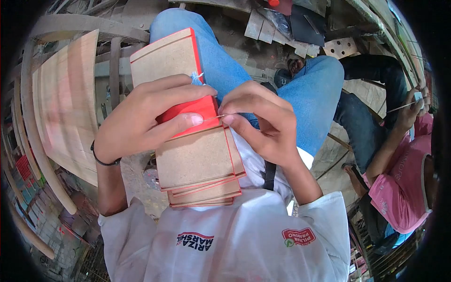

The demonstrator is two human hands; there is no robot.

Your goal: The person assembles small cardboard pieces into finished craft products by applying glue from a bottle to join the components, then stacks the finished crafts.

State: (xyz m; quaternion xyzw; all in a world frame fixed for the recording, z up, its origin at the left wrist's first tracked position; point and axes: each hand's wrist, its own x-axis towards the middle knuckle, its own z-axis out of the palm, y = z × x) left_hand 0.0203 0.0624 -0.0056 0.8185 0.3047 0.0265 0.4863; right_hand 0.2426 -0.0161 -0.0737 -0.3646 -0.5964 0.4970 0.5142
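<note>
My left hand (162, 110) is closed on a red block-like piece (199, 107), thumb on the near side and fingers over the far side. Beside its fingertips lies a small bundle of light blue string (196, 79). My right hand (260, 117) pinches a thin strand (217, 116), needle- or wire-like, against the right end of the red piece; its exact kind is too small to tell. Under my hands, brown fibreboard panels with red edges rest on my lap: one panel (164, 56) beyond the left hand, and a fanned stack (195, 157) nearer my body.
At left stand curved wooden rails (47, 127) and a broad pale wooden sheet (70, 98). Another person in a pink shirt (399, 183) sits at right, a thin stick in the hand (413, 110). Wooden offcuts (260, 26) and a dark sheet (307, 23) lie ahead.
</note>
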